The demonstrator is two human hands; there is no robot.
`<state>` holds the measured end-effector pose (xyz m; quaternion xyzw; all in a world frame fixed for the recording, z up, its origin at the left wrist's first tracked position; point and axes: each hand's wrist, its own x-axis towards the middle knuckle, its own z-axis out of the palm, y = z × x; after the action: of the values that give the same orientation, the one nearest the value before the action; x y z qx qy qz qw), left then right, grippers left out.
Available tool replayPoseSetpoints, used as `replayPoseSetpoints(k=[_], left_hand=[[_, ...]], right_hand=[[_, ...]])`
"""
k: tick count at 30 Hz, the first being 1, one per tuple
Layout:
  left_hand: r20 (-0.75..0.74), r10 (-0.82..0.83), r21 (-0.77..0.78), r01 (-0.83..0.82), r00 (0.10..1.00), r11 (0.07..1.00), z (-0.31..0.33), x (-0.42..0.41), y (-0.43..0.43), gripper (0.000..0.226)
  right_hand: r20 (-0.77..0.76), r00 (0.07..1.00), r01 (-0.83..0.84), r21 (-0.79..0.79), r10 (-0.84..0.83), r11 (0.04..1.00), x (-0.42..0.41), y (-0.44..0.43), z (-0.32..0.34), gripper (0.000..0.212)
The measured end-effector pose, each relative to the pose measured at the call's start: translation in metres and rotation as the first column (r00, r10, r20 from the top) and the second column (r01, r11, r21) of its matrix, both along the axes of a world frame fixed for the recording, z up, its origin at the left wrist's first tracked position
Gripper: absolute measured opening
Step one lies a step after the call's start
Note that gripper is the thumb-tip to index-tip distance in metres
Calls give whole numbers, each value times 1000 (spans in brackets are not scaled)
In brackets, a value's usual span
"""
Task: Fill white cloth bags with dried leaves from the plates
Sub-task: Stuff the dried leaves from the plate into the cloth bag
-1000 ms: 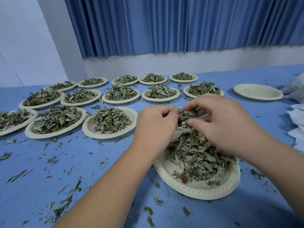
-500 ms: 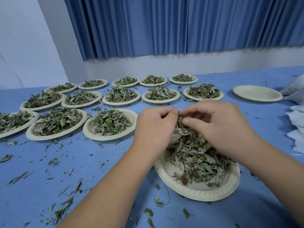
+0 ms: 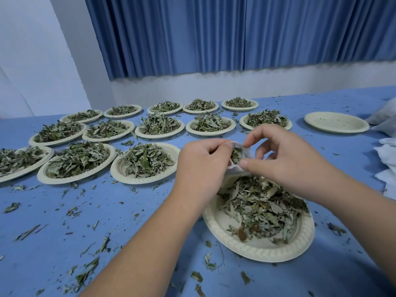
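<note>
A small white cloth bag (image 3: 246,151) hangs between both hands, its mouth held open with dried leaves showing inside. My left hand (image 3: 203,166) pinches the bag's left rim. My right hand (image 3: 287,159) pinches the right rim between thumb and forefinger. Directly below them sits a cream paper plate (image 3: 257,249) with a heap of dried leaves (image 3: 261,206). Most of the bag's body is hidden behind my hands.
Several leaf-filled plates stand in rows on the blue table (image 3: 107,221), the nearest plate (image 3: 145,161) just left of my left hand. An empty plate (image 3: 336,122) lies far right. White cloth bags (image 3: 387,159) are piled at the right edge. Leaf scraps litter the table.
My right hand has pulled back from the bag's mouth and now pinches its rim. The mouth is spread wider, showing leaves inside. Both hands sit slightly higher above the plate.
</note>
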<state>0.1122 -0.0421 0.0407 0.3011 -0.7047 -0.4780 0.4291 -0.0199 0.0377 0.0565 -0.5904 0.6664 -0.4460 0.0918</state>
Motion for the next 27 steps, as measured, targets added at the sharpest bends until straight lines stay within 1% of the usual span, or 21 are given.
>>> replayPoseSetpoints(k=[3,7,9,12,15,16,17,18,20,21,22,23,25,26,27], left_hand=[[29,-49,-1,49,998,999,0,-2,4,19],[67,-93,-28,95,993,995,-1,-5,7,21],[62,-92,-47,95,994,994,-1,-5,8,23],[16,-68,-72,69,998,995,-1,-5,8,31],[0,-32,-102,31,1000,994,0,-4,8,31],[-1,-39,-106,39,999,994,-1,-4,8,31],[7,-57,-107,58,998,993,-1,-4,9,29],[20,-78,-106,80,997,991,-2,-5,10,27],[38,-96,-113,100,995,989,-3,-8,12,27],[43,-90,-124,94,995,988,-3,-8,13,28],[48,-80,-135,86,996,987,-3,-9,13,29],[51,-70,-143,77,996,987,-3,-8,13,31],[35,-41,-152,46,999,987,-1,-6,11,32],[23,-15,-158,19,1000,987,-1,-5,9,31],[13,13,-164,-11,1000,986,-1,-3,6,29]], right_hand=[[93,994,52,26,-54,998,5,-6,-7,27],[48,985,166,10,-166,986,6,-16,-13,23],[36,982,185,12,-185,983,5,-17,-12,23],[86,989,117,60,-122,991,-2,-10,-6,21],[195,980,-66,136,38,989,-9,1,2,17],[212,975,-95,151,61,984,-9,2,2,15],[198,979,-79,158,47,984,-9,0,1,15],[155,988,-19,156,-6,988,-7,-3,-2,15],[7,989,146,135,-149,980,-3,-11,-8,12],[-65,978,203,125,-196,971,-2,-14,-10,11],[-113,971,224,116,-211,968,-1,-15,-11,12],[-129,971,215,105,-201,971,-1,-15,-11,13],[-113,984,147,77,-138,986,-5,-8,-3,18],[-124,987,111,78,-100,991,-9,-2,3,22],[-163,985,80,112,-61,991,-14,5,10,26]])
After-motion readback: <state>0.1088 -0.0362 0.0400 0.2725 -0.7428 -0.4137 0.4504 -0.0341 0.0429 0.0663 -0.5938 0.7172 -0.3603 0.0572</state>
